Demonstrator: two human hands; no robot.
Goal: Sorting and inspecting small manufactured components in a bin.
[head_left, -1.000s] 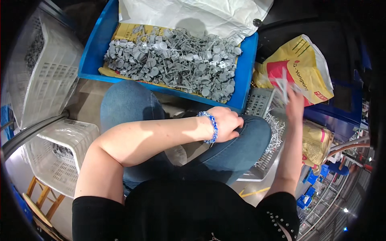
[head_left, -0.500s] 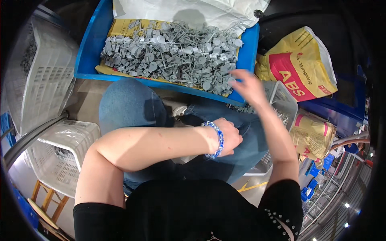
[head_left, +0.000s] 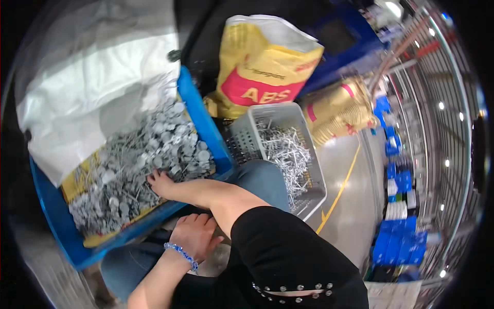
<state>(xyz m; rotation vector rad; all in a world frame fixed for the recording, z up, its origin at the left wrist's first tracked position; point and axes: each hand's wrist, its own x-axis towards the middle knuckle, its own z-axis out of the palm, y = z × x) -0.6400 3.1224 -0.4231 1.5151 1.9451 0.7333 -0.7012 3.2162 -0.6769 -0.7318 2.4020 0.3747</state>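
R hand (head_left: 162, 186) is down in the blue tub (head_left: 207, 131), left of centre in frame, fingers on the heap of grey parts (head_left: 138, 170). Its grip: fingers look bent & a bit apart, but the tips are blurred/hidden — can't tell if they're closed on a pc. Key relation: the heap lies right under the fingertips & spreads up-right and down-left from them; no single long axis, thin stems pointing every way, w/ round caps mixed in. R hand is def. the nearer one — L hand (head_left: 194, 234), w/ blue bracelet (head_left: 181, 256), is outside the tub, just below its lower rim in frame, fingers loosely curled; can't tell if anything's in that grip. White sheet (head_left: 98, 77) fills the upper left. Grey basket (head_left: 245, 138) of thin pale rods (head_left: 289, 160) is right of centre, w/ yellow-&-red sack (head_left: 267, 62) above it.
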